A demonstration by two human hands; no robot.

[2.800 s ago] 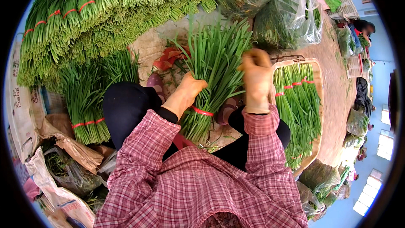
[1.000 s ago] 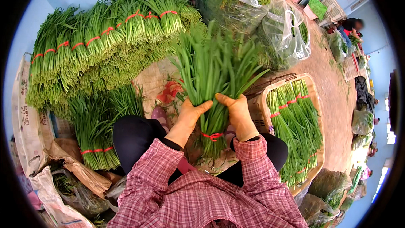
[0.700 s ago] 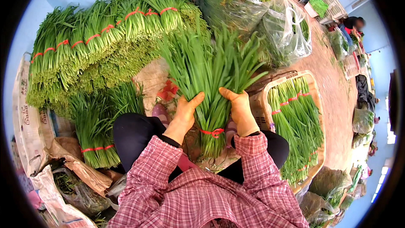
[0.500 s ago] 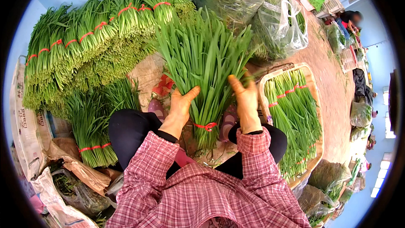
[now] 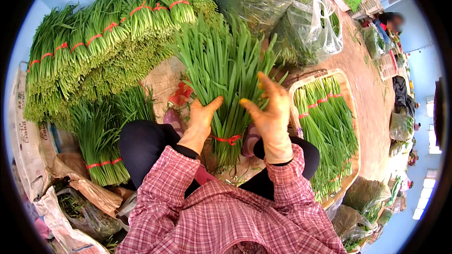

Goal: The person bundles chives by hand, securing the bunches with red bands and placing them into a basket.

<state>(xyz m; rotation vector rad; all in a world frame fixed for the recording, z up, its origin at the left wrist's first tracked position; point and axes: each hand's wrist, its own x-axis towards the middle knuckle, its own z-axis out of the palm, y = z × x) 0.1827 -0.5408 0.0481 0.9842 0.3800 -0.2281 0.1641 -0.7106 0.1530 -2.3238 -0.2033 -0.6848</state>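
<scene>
Greens (image 5: 221, 80) with a red tie (image 5: 230, 139) sit between the knees (image 5: 143, 143), the left hand (image 5: 199, 120) clasping their left side, thumb in front, other fingers hidden, while the right hand (image 5: 273, 113) spreads its fingers apart at their right side.

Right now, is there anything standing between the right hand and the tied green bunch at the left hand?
Nothing visible does: the open right hand is beside the tied green bunch, opposite the left hand.
</scene>
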